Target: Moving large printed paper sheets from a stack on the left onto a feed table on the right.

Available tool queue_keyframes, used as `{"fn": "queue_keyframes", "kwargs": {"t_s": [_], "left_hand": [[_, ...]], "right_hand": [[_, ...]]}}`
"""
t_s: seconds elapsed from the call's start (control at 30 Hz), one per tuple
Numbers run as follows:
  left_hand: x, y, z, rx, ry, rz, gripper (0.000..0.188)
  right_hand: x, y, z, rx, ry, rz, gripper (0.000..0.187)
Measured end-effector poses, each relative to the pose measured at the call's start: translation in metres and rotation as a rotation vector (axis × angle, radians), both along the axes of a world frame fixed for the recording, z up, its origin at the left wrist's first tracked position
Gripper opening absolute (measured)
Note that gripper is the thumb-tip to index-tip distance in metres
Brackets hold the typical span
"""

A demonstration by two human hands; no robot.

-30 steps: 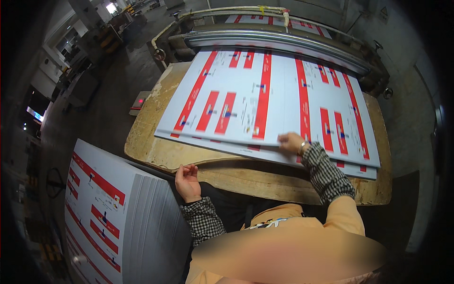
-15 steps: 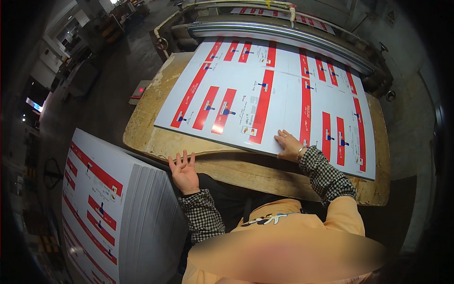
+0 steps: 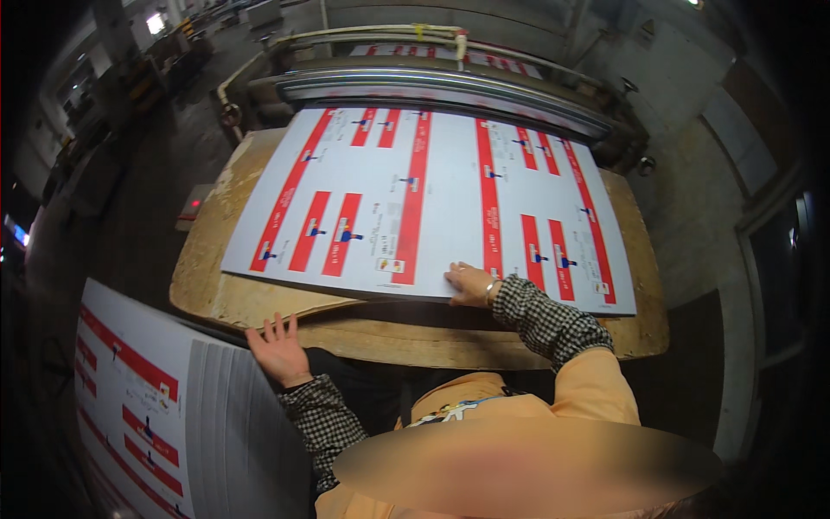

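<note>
My right hand lies palm down on the near edge of a large white printed sheet. Its fingers point left along the edge, and a bracelet circles the wrist. Red strips and small blue figures cover the sheet, which lies on a worn wooden table and reaches to metal rollers at its far end. My left hand is off the sheet, palm up with fingers spread, by the table's front left edge. Nothing is in it. Both forearms wear checked black-and-white sleeves.
At the lower left stands a thick stack of similar printed sheets, close to the table. The roller machine spans the back, with a pipe above it and another printed sheet beyond. A small box with a red light is left of the table.
The view has shifted, so table, sheet and stack appear farther left and lower. Both hands keep nearly the same pose, the right on the sheet's edge and the left beside the table.
</note>
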State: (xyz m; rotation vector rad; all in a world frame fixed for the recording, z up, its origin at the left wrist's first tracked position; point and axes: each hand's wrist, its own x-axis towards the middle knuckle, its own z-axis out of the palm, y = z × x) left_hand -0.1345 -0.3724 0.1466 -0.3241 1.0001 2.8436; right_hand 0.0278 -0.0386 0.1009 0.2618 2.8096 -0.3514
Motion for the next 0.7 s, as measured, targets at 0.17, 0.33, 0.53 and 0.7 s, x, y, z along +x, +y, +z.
{"fn": "queue_keyframes", "kwargs": {"t_s": [0.17,0.33,0.53,0.7], "left_hand": [[-0.002,0.007,0.004,0.014,-0.007,-0.046,0.072],[-0.001,0.002,0.005,0.001,0.034,-0.038,0.068],[-0.002,0.005,0.004,0.008,0.002,-0.052,0.064],[-0.005,0.004,-0.004,0.000,0.016,-0.091,0.060]], "right_hand": [[0.002,0.007,0.018,-0.018,0.327,-0.122,0.011],[-0.006,0.000,0.052,-0.005,0.362,-0.206,0.015],[0.008,0.000,0.018,-0.059,0.143,-0.101,0.017],[0.002,0.017,0.084,-0.132,0.477,-0.132,0.012]]}}
